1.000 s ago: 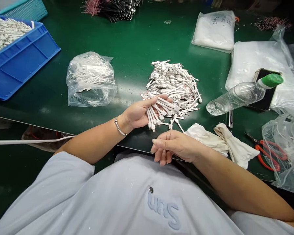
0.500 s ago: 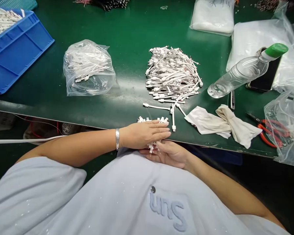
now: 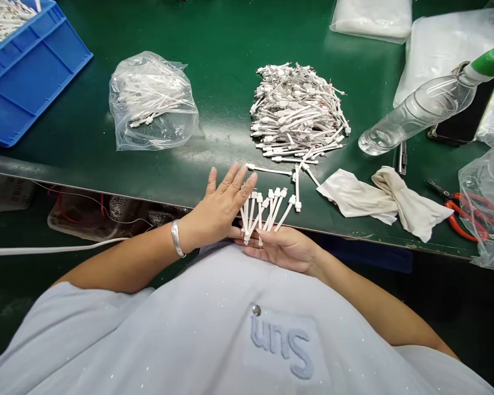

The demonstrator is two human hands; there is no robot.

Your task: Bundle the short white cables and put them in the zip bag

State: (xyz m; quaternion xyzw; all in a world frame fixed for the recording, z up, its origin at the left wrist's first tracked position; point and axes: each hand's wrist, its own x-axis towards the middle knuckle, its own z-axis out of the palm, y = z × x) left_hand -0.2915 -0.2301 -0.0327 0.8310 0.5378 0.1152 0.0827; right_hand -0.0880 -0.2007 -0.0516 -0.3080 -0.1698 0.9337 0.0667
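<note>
Green tabletop [image 3: 222, 33] is stretching beneath a pile [image 3: 300, 109] of white cables. On the pile's near side, the right hand [image 3: 288, 247] is holding a fanned bunch [image 3: 260, 213], thumb pinching over half-curled fingers; the left hand [image 3: 218, 211] is lying wide open alongside, seemingly gripping nothing. Light, steady thumb pressure should be keeping the ends from slipping.

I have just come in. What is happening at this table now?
A person sits or stands at a green table, holding a fanned bunch of short white cables in the right hand. The left hand is open beside the bunch. Farther back lie a pile of similar cables and, left of it, a clear bag of white pieces.
</note>
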